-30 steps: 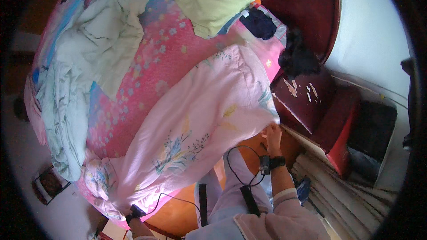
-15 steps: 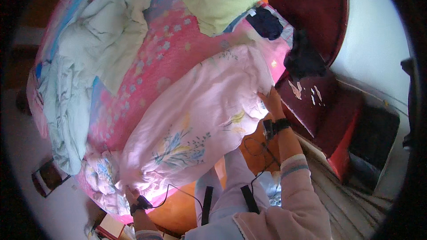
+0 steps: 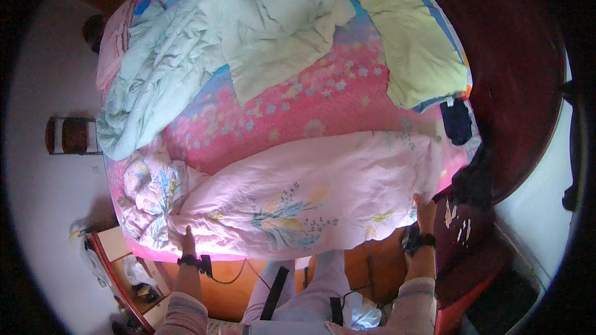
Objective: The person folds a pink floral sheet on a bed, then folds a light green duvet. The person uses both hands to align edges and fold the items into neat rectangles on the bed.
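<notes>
A pale pink floral quilt (image 3: 347,192) lies along the near side of the bed, its right part spread flat and its left end bunched in a crumpled heap (image 3: 152,192). My left hand (image 3: 187,242) is closed on the quilt's near edge, just right of that heap, with some fingers hidden by cloth. At the far right end, my right hand (image 3: 426,212) grips the quilt's near right corner. Both wrists wear dark bands with cables. Beneath the quilt shows a bright pink flowered bed sheet (image 3: 298,111).
A crumpled pale green blanket (image 3: 267,31) covers the far left of the bed. A yellow-green cloth (image 3: 413,43) lies at the far right, near a dark folded garment (image 3: 456,121). The dark red headboard (image 3: 515,68) borders the right. An open drawer (image 3: 133,273) stands at lower left.
The view has turned, so the bed now lies straighter across and more of its far side shows. Both hands keep their hold on the quilt's near edge.
</notes>
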Available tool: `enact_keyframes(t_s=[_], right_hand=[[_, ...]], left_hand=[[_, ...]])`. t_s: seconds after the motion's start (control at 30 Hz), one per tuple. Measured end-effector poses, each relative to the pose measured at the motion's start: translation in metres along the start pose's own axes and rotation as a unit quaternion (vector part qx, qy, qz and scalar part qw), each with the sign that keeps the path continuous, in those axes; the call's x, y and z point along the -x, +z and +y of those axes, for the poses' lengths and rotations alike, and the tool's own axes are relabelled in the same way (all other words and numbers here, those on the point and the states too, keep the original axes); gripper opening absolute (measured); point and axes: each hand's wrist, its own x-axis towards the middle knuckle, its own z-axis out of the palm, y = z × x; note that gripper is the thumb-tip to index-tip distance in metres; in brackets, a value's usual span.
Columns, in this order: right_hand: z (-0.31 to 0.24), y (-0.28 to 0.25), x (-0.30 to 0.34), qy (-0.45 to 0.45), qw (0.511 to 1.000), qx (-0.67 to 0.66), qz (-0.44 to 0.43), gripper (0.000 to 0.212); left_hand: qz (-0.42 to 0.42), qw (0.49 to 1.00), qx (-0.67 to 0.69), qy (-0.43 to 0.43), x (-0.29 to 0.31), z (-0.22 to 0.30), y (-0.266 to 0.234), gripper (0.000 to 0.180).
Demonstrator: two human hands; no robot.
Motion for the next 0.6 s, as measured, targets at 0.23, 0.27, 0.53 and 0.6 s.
enact_keyframes(t_s=[0.23, 0.27, 0.53, 0.6], right_hand=[[-0.125, -0.094, 0.077, -0.207, 0.977, -0.038, -0.037, 0.035], [-0.145, -0.116, 0.088, -0.264, 0.963, -0.04, -0.027, 0.032], [-0.183, -0.317, 0.037, -0.237, 0.951, 0.152, 0.129, 0.03], [-0.176, -0.346, -0.009, -0.122, 0.987, 0.082, 0.067, 0.038]], left_hand=[[-0.123, 0.883, 0.088, 0.444, 0.083, 0.097, -0.052, 0.085], [-0.142, 0.877, 0.081, 0.452, 0.089, 0.103, -0.056, 0.085], [-0.243, 0.828, 0.093, 0.496, 0.153, 0.119, -0.069, 0.092], [-0.25, 0.755, 0.093, 0.599, 0.186, 0.143, -0.071, 0.087]])
